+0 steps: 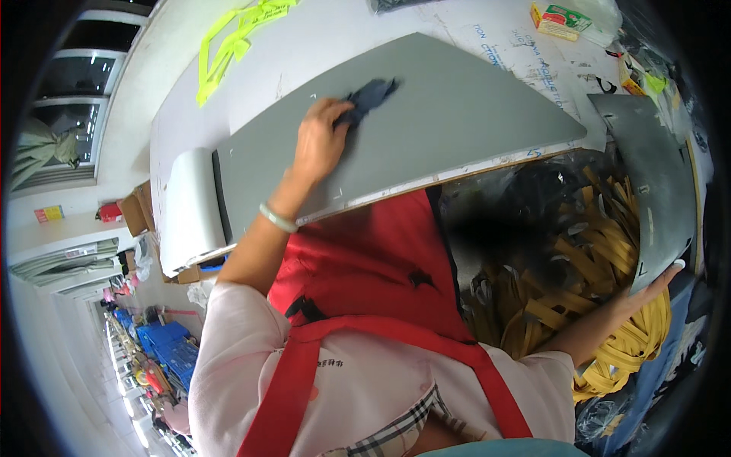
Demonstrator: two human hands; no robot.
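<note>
On the table lies a large grey sheet (464, 107) with straight edges and a few small pale marks. My left hand (318, 145) presses a crumpled dark blue cloth (373, 99) against it, fingers closed round the cloth. Off to the right, my right hand (647, 295) grips the lower end of a long grey panel (659, 190). This panel curves in the picture and carries small light and dark marks. Its far end rests by the table's right side. My right thumb shows at the panel's edge, while the other fingers are partly hidden.
A pale roll (190, 202) sits at the table's left end. Neon yellow strips (217, 57) lie at the back of the white table (183, 107). Below the right side is a heap of mustard-yellow straps (617, 343). A small box (556, 23) stands far right.
</note>
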